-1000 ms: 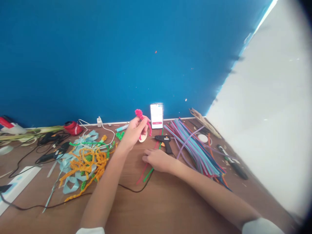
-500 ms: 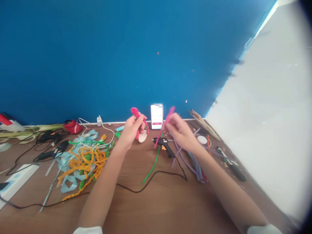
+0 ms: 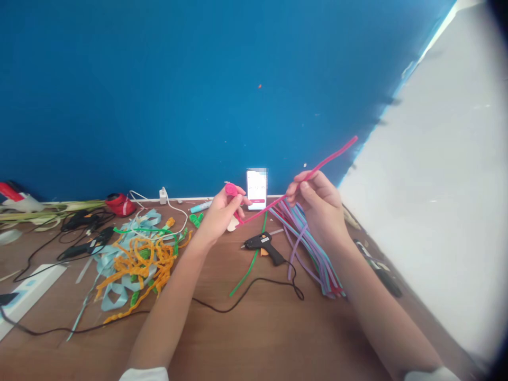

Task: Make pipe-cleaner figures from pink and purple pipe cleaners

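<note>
A pink pipe cleaner (image 3: 268, 207) stretches between my two hands, its free end rising up to the right past my right hand. My left hand (image 3: 222, 214) is closed on its coiled pink end, which shows as a round knob above the fingers. With thumb and fingers pinched, my right hand (image 3: 319, 203) grips the straight length. A black glue gun (image 3: 264, 244) lies on the table between my forearms, and a green pipe cleaner (image 3: 248, 272) runs under it. Below my right hand is a bundle of purple, blue and red pipe cleaners (image 3: 317, 259).
A lit phone (image 3: 257, 190) leans against the blue wall. To the left lie tangled orange pipe cleaners (image 3: 151, 259), light-blue ribbon (image 3: 113, 299), a second glue gun (image 3: 89, 244) and a white power strip (image 3: 35, 293). A black cord (image 3: 238, 307) crosses the table.
My right hand has moved right and a little upward, drawing the pink pipe cleaner into a nearly straight line. My left hand has stayed near its place, turning the coiled end.
</note>
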`<action>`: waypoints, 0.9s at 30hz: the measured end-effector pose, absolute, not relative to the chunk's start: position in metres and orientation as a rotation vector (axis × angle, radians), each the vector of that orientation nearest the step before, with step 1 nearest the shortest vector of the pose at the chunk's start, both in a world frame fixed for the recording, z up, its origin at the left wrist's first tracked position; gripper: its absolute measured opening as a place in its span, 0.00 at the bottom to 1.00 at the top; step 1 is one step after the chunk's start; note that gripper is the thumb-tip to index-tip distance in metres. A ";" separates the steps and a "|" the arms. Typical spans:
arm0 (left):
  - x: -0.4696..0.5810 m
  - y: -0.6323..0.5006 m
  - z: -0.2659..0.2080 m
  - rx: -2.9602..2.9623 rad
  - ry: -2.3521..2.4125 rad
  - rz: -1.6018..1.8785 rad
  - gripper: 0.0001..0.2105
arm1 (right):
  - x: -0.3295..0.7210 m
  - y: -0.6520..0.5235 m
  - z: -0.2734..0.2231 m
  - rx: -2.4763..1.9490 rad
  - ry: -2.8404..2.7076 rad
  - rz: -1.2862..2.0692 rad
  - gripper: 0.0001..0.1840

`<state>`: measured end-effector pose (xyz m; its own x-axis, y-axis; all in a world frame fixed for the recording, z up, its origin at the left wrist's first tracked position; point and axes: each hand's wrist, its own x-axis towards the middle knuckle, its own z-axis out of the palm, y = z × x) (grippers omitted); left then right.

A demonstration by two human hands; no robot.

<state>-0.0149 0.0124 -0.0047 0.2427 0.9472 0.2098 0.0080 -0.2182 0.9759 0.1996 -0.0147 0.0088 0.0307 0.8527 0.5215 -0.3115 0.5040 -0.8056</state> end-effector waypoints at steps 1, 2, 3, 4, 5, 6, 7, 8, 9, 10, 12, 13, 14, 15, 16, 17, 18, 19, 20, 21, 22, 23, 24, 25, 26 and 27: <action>-0.013 0.010 -0.004 1.524 0.947 1.137 0.12 | 0.199 -0.015 0.009 -0.553 -1.226 0.980 0.02; -0.012 0.008 -0.004 1.557 0.948 1.105 0.13 | 0.199 -0.015 0.008 -0.550 -1.223 0.989 0.02; -0.010 0.005 -0.003 1.596 0.949 1.064 0.14 | 0.198 -0.015 0.008 -0.547 -1.218 0.999 0.02; -0.008 0.001 -0.002 1.633 0.944 1.018 0.14 | 0.198 -0.015 0.008 -0.541 -1.211 1.010 0.02; -0.006 -0.002 -0.001 1.666 0.937 0.968 0.15 | 0.197 -0.015 0.008 -0.532 -1.201 1.023 0.02; -0.004 -0.005 0.000 1.685 0.923 0.914 0.15 | 0.197 -0.015 0.008 -0.522 -1.189 1.040 0.02; -0.002 -0.008 0.001 1.682 0.897 0.871 0.16 | 0.197 -0.015 0.009 -0.511 -1.176 1.059 0.02; -0.001 -0.010 0.002 1.663 0.872 0.837 0.16 | 0.196 -0.015 0.009 -0.500 -1.162 1.082 0.02; 0.001 -0.011 0.002 1.634 0.845 0.810 0.17 | 0.197 -0.016 0.010 -0.491 -1.148 1.108 0.02; 0.002 -0.011 0.002 1.600 0.820 0.779 0.17 | 0.197 -0.016 0.011 -0.484 -1.133 1.136 0.02; 0.002 -0.010 0.001 1.545 0.774 0.704 0.19 | 0.199 -0.017 0.013 -0.475 -1.099 1.189 0.03; 0.002 -0.009 0.000 1.525 0.756 0.667 0.20 | 0.200 -0.017 0.014 -0.471 -1.080 1.218 0.03; 0.002 -0.007 -0.001 1.513 0.742 0.639 0.21 | 0.201 -0.018 0.014 -0.471 -1.058 1.249 0.04; 0.001 -0.005 -0.001 1.507 0.735 0.625 0.22 | 0.202 -0.018 0.015 -0.473 -1.035 1.279 0.04; 0.001 -0.004 -0.002 1.504 0.736 0.631 0.22 | 0.203 -0.018 0.016 -0.474 -1.014 1.303 0.04; 0.001 -0.003 -0.003 1.500 0.743 0.646 0.22 | 0.204 -0.018 0.017 -0.476 -0.996 1.318 0.04; 0.001 -0.002 -0.003 1.494 0.750 0.661 0.22 | 0.205 -0.018 0.017 -0.478 -0.982 1.321 0.05; 0.001 -0.002 -0.004 1.487 0.755 0.675 0.22 | 0.205 -0.017 0.017 -0.481 -0.971 1.314 0.05; 0.001 -0.002 -0.004 1.484 0.756 0.688 0.21 | 0.205 -0.017 0.017 -0.484 -0.963 1.303 0.05; 0.002 -0.004 -0.004 1.485 0.751 0.697 0.20 | 0.204 -0.017 0.017 -0.488 -0.958 1.291 0.05; 0.002 -0.005 -0.004 1.490 0.739 0.702 0.18 | 0.203 -0.016 0.016 -0.497 -0.953 1.283 0.05; 0.003 -0.007 -0.004 1.496 0.720 0.702 0.17 | 0.202 -0.016 0.015 -0.506 -0.951 1.278 0.04; 0.003 -0.009 -0.004 1.502 0.698 0.698 0.16 | 0.201 -0.015 0.014 -0.516 -0.952 1.273 0.04; 0.004 -0.011 -0.004 1.503 0.678 0.694 0.17 | 0.200 -0.014 0.012 -0.527 -0.957 1.266 0.03; 0.005 -0.013 -0.004 1.496 0.662 0.700 0.18 | 0.199 -0.014 0.011 -0.538 -0.964 1.253 0.02; 0.006 -0.014 -0.004 1.484 0.652 0.720 0.19 | 0.198 -0.013 0.010 -0.549 -0.974 1.236 0.02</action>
<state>0.0058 -0.0139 -0.0036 0.6398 0.7670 0.0483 -0.0284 -0.0392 0.9988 0.1978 -0.0130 0.0100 0.0232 0.9492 0.3139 -0.5277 0.2783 -0.8025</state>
